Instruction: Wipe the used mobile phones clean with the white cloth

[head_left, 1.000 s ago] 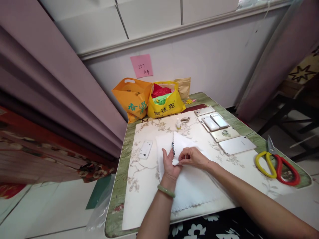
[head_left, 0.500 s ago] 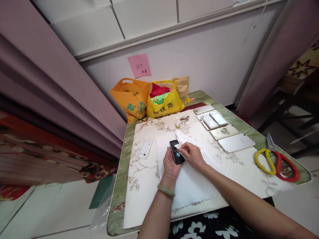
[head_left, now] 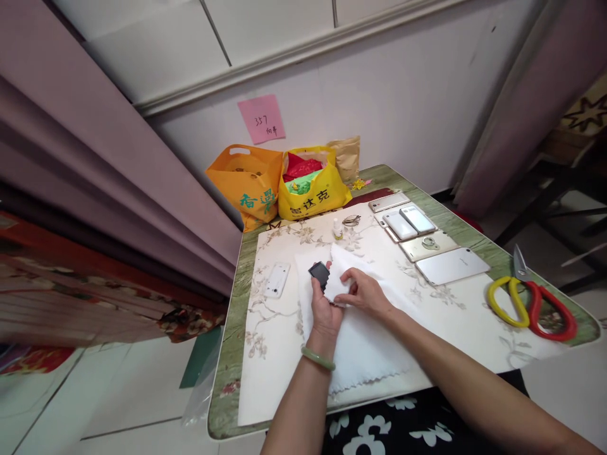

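Observation:
My left hand (head_left: 325, 313) is closed round a small black phone (head_left: 319, 273), held up over the middle of the table. My right hand (head_left: 363, 292) pinches a fold of a white cloth (head_left: 360, 344) and presses it against the phone's right side, covering most of it. The rest of the cloth lies spread on the floral table mat (head_left: 270, 354) under both hands. A green bangle sits on my left wrist.
A white phone (head_left: 277, 279) lies left of my hands. Several phones (head_left: 410, 222) and a white tablet (head_left: 452, 265) lie in a row at right. Yellow and red scissors (head_left: 531, 303) rest near the right edge. A small bottle (head_left: 337, 229), orange bag (head_left: 249, 183) and yellow bag (head_left: 308, 189) stand at the back.
The phone went from mostly hidden behind the cloth to face-up and exposed, then was covered again as my right hand drew the cloth across it. The camera drifted slightly.

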### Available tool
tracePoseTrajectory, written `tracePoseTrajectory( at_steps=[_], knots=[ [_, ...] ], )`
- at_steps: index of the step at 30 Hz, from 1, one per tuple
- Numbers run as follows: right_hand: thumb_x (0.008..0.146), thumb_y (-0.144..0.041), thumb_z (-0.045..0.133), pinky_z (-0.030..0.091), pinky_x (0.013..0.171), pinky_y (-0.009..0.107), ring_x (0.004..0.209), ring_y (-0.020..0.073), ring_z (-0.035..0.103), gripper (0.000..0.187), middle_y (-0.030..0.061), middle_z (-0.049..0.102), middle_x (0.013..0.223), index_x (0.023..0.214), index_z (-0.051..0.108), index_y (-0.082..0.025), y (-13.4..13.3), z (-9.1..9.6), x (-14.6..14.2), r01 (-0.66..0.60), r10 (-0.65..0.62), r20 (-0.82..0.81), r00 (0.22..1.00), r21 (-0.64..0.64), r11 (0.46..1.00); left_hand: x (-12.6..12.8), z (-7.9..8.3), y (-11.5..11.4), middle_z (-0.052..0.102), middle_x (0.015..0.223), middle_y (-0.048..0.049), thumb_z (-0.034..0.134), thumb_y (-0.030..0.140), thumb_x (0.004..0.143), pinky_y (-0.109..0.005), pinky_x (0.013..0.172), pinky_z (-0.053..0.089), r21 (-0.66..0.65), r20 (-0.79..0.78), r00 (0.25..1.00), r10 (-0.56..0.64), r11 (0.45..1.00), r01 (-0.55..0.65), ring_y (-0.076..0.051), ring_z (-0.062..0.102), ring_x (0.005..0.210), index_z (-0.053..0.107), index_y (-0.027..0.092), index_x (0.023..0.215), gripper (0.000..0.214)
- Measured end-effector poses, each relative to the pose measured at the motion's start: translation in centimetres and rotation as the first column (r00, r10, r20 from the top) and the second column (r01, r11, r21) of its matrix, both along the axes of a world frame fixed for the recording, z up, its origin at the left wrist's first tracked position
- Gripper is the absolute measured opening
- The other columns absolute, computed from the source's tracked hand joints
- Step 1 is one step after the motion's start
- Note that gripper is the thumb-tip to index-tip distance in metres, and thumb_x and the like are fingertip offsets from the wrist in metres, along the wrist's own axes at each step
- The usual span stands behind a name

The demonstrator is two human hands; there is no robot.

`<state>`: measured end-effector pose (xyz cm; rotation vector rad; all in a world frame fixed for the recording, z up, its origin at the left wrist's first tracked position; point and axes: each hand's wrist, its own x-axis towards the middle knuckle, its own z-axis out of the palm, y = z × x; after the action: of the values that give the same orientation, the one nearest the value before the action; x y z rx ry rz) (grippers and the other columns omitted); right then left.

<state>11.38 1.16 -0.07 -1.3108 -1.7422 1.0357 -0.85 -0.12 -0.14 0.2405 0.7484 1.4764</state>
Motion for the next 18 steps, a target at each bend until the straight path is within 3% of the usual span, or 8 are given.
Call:
tracePoseTrajectory(
  at_steps=[3,7,14,18],
  knots=[
    [0.056,-0.051,0.081,0.035,0.057,0.025,0.061,0.0131,0.051,0.052,-0.0038,0.057,0.077,0.092,0.055,-0.024,0.4,0.7,-0.6,0.020,-0.016,0.176,0.984,-0.022,1.000,0.1,0.2,-0.2,0.062,0.128,-0.0105,0.051,0.055,0.086,-0.040,0.099,0.046,0.023,-0.014,0.999,-0.047,0.999,0.047,-0.026,0.057,0.118,0.062,0.021,0.125,0.053],
    [0.059,-0.050,0.079,0.028,0.053,0.024,0.061,0.0132,0.047,0.041,-0.0054,0.052,0.067,0.077,0.053,-0.023,0.9,1.1,-1.0,-0.004,0.015,0.290,0.957,-0.039,0.999,0.3,0.4,-0.2,0.062,0.129,-0.0095,0.053,0.053,0.086,-0.036,0.103,0.043,0.030,-0.041,0.999,-0.012,0.999,0.013,-0.024,0.053,0.123,0.065,0.020,0.122,0.050],
    [0.076,-0.057,0.062,0.029,0.049,0.022,0.052,0.0108,0.044,0.038,-0.0060,0.046,0.055,0.070,0.054,-0.021,0.8,0.1,0.2,-0.142,0.129,-0.083,0.988,-0.174,0.974,0.4,0.3,-0.1,0.064,0.125,-0.0083,0.058,0.044,0.085,-0.033,0.105,0.039,0.109,-0.069,0.998,-0.003,0.994,0.010,-0.023,0.051,0.125,0.068,0.018,0.114,0.040],
    [0.081,-0.061,0.054,0.029,0.046,0.022,0.045,0.0100,0.041,0.043,-0.0059,0.044,0.050,0.068,0.051,-0.020,1.0,0.1,0.5,-0.146,0.112,-0.161,0.981,-0.216,0.965,0.5,0.2,-0.1,0.068,0.116,-0.0088,0.061,0.038,0.084,-0.034,0.104,0.039,0.122,-0.083,0.997,0.006,0.993,0.004,-0.022,0.057,0.116,0.068,0.017,0.112,0.036]
  ],
)
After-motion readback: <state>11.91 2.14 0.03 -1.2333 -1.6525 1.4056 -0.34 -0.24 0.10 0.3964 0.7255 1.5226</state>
